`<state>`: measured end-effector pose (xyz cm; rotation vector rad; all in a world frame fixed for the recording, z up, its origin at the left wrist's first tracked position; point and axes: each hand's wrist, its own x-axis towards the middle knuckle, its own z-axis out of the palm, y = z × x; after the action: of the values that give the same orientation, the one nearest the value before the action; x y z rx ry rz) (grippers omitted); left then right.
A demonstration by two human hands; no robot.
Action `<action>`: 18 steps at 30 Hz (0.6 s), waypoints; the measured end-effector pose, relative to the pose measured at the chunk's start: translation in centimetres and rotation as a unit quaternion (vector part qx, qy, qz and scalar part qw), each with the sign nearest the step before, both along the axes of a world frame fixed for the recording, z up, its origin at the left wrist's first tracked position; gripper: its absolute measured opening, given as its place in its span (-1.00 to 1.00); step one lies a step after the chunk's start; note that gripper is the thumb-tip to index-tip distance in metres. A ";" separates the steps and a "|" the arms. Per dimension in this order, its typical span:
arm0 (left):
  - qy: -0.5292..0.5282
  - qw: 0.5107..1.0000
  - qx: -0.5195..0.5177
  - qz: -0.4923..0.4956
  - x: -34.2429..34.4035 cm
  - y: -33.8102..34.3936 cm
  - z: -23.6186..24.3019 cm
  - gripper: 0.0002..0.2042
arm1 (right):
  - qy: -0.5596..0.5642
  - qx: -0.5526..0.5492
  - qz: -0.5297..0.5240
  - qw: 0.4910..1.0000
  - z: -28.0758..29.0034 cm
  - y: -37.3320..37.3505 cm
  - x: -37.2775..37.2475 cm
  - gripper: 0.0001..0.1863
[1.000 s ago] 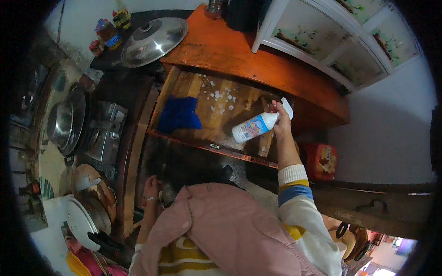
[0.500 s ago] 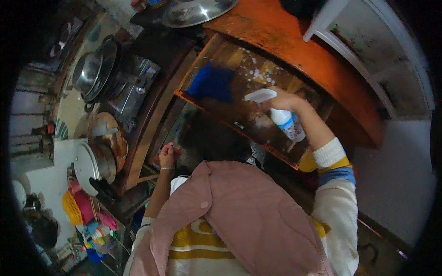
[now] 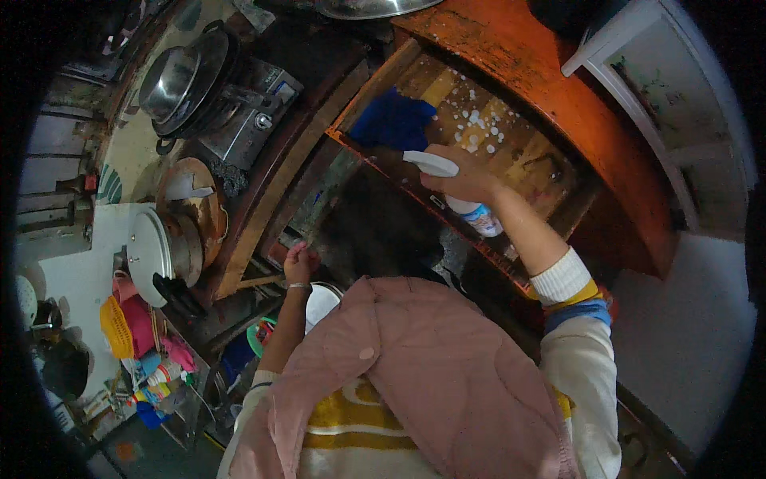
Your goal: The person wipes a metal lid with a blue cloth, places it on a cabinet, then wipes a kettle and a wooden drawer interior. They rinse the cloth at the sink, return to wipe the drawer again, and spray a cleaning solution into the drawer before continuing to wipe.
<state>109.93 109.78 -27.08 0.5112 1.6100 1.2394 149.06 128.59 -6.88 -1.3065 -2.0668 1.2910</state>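
My right hand (image 3: 467,176) is wrapped around the neck of a spray bottle (image 3: 481,219) with a white trigger head and a blue-and-white label. It holds the bottle over the front edge of a pulled-out wooden drawer (image 3: 550,188). Inside the drawer, white foamy spots (image 3: 479,124) dot the brown boards. A dark blue cloth (image 3: 392,120) lies crumpled in the drawer's left corner, a little beyond the bottle's nozzle. Lower on the left, my left hand (image 3: 298,262) hangs beside the counter with its fingers curled, and nothing shows in it.
On the left counter are a gas stove (image 3: 259,120), a stacked metal pan (image 3: 171,84), a lidded pot (image 3: 152,255) and a round wooden board (image 3: 191,191). An orange cabinet top (image 3: 527,56) is above the drawer. A white-framed glass door (image 3: 662,104) stands at right.
My right hand has drawn the spray bottle back toward the drawer's front edge, and leftward. The view has shifted slightly. My left hand stays low and curled.
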 end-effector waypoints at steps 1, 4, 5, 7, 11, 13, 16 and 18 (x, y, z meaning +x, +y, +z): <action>-0.010 1.000 0.010 -0.020 -0.4 0.5 -0.1 -0.85 | -0.033 -0.009 -0.028 0.999 1.2 -0.9 -0.7 -0.67; 0.045 0.997 -0.026 -0.059 -2.1 1.2 -1.0 -0.77 | -0.088 0.021 -0.130 0.987 4.2 -5.7 -2.4 -0.73; 0.067 0.994 -0.022 -0.078 -2.8 1.5 -1.6 -0.77 | -0.113 0.022 -0.189 0.975 4.9 -8.0 -2.4 -0.73; 0.042 0.991 -0.050 -0.114 -5.0 1.0 -3.0 -0.79 | -0.176 0.051 -0.294 0.938 5.5 -13.3 -1.1 -0.75; 0.068 0.977 -0.084 -0.185 -8.9 0.9 -5.7 -0.79 | -0.047 -0.024 -0.511 0.858 2.2 -23.6 2.1 -0.68; 0.060 0.975 -0.062 -0.204 -9.3 1.9 -6.2 -0.80 | -0.013 -0.065 -0.630 0.774 -0.6 -27.6 2.7 -0.67; 0.000 0.977 -0.049 -0.206 -8.3 4.8 -5.2 -0.81 | -0.093 -0.042 -0.679 0.727 -2.4 -30.3 4.3 -0.59; -0.002 0.975 0.004 -0.224 -6.8 6.9 -3.9 -0.82 | 0.036 0.014 -0.725 0.688 -1.3 -30.1 5.2 -0.60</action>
<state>103.10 116.63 -30.95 0.8256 1.3862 0.9040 154.22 98.48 -8.20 -2.0191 -0.4079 0.4512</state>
